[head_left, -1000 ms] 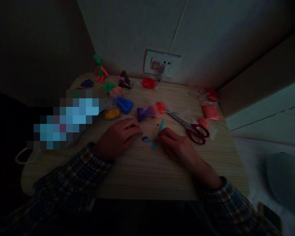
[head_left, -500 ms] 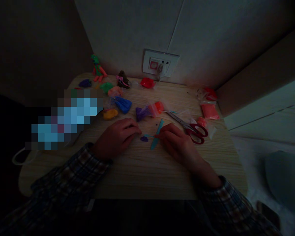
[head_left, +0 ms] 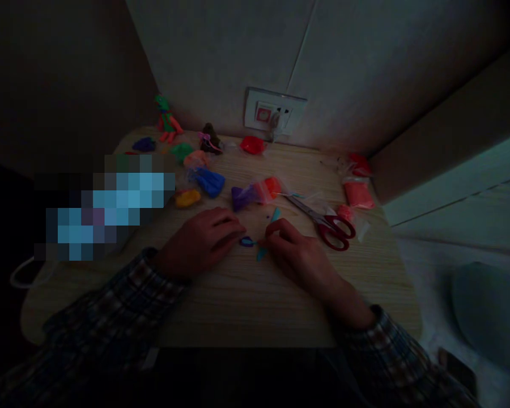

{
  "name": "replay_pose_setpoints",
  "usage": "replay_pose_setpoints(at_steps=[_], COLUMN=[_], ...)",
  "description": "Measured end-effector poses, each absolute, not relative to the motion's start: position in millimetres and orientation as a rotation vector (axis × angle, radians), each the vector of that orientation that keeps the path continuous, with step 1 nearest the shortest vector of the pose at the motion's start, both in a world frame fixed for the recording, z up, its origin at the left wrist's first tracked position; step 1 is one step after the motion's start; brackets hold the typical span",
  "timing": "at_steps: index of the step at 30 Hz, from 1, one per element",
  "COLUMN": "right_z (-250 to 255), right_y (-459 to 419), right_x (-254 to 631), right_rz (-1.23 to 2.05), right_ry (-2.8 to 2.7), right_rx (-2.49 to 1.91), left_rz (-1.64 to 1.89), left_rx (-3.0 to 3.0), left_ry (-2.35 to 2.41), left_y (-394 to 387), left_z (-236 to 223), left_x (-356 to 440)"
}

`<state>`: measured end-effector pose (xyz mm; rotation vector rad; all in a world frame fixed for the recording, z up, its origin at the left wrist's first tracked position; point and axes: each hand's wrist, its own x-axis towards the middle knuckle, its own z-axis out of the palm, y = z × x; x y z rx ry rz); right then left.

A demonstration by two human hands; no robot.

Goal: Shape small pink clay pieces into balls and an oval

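Observation:
A small flat purple clay piece [head_left: 246, 245] lies on the wooden table [head_left: 221, 317]. In a pinch, my right hand [head_left: 300, 255] holds a thin light-blue modelling tool [head_left: 247, 241], whose flat tip is over the purple piece. Under that hand lies a light-blue strip [head_left: 275, 215], perhaps a second clay tool; its middle is hidden. My left hand [head_left: 206, 241] rests on the table at the left of the purple piece, fingers slightly bent and stretched toward it. Its thumb is hard to make out in the dim light.
Red-handled scissors [head_left: 335, 226] lie right of my right hand. Bags of purple clay [head_left: 241, 198], orange-red clay [head_left: 268, 190], blue clay [head_left: 210, 182] and pink clay [head_left: 359, 194] lie around. A green-and-orange clay figure [head_left: 168, 120] stands at the back left. A wall socket [head_left: 275, 110] is behind.
My right hand has moved slightly left, bringing the tool's tip from beside the purple piece to over it. My left hand is almost unmoved. The view has shifted a little.

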<state>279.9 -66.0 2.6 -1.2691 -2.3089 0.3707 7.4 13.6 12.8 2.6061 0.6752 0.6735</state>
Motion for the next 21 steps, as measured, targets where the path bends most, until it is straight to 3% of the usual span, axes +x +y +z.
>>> replay_pose_setpoints(at_steps=[21], right_z=[0], right_y=[-48], right_x=[301], right_rz=[0.320], right_ry=[-2.042], right_rx=[-1.308], left_rz=[0.625], left_rx=[2.464], left_ry=[0.647], left_y=[25], left_z=[-3], left_x=[17])
